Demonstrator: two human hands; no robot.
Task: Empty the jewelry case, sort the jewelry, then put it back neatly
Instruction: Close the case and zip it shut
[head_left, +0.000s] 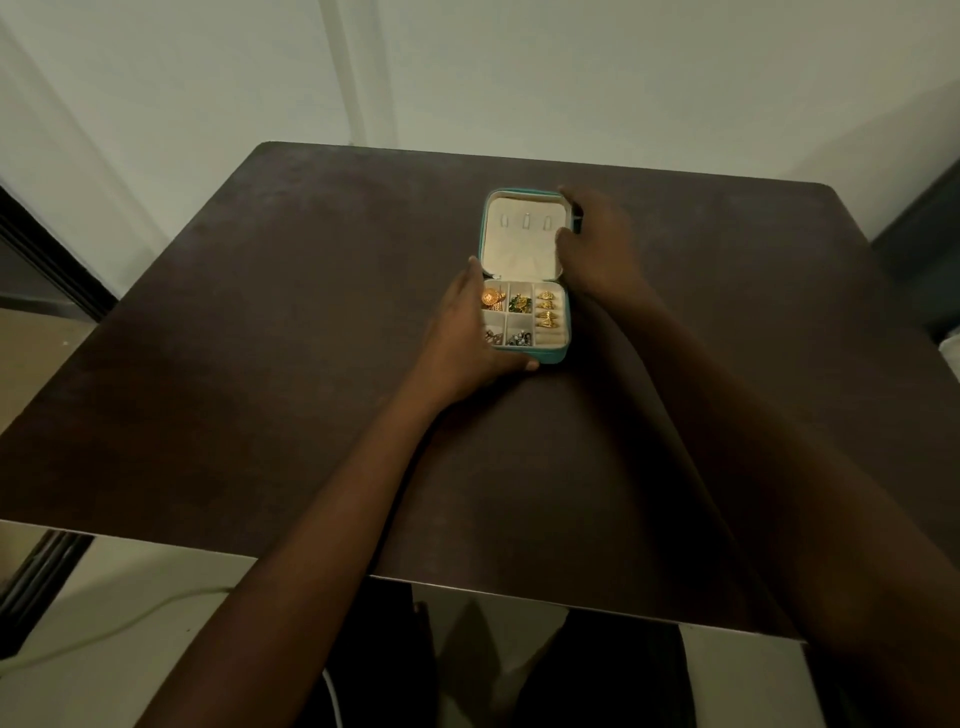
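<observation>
One open jewelry case (524, 275), two hands

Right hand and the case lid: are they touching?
Touching. The head view shows the right hand gripping the right edge of the open lid, fingers curled over its teal rim and thumb on the cream lining, with no gap visible.

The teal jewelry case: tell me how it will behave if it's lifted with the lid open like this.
The teal jewelry case looks small and probably light. Its open lid may swing on the hinge, which is perhaps why the right hand holds it while the left hand grips the base. The loose gold rings would likely spill if it tips.
</observation>
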